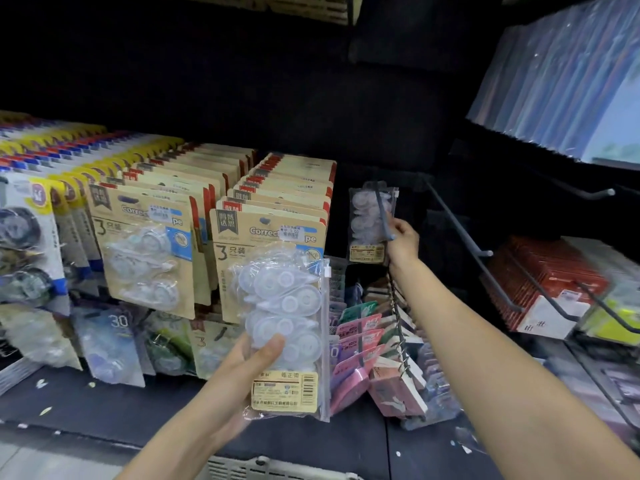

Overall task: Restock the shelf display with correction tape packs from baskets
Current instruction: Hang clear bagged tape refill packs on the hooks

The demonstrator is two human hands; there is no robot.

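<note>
— Nearest the lens, what is seen?

— Part of a pale slatted basket (277, 469) is cut off by the bottom edge, and just above it the left hand (239, 372) is raised. A clear zip bag of correction tapes (289, 327) is gripped in it — thumb across the front, fingers hidden behind. At least four white dispensers can be counted inside, stacked above a yellow barcode label.

— And the right hand?

— The right hand (403, 242) is stretched further in, pinching the edge of a second clear pack (370, 223) that hangs on a dark peg hook (382, 216). Only that one pack is seen on the hook.

— What room is left around it?

— To its right, two bare hooks (464, 230) jut out over dark open space. To its left, two rows of kraft-card correction tape packs (273, 230) are packed tight, their right edge lying just beside the hanging pack.

— Below?

— Spiral notebooks (394, 368) and pink cards are crowded under the right forearm; red boxes (540, 282) are set well apart at the right.
</note>
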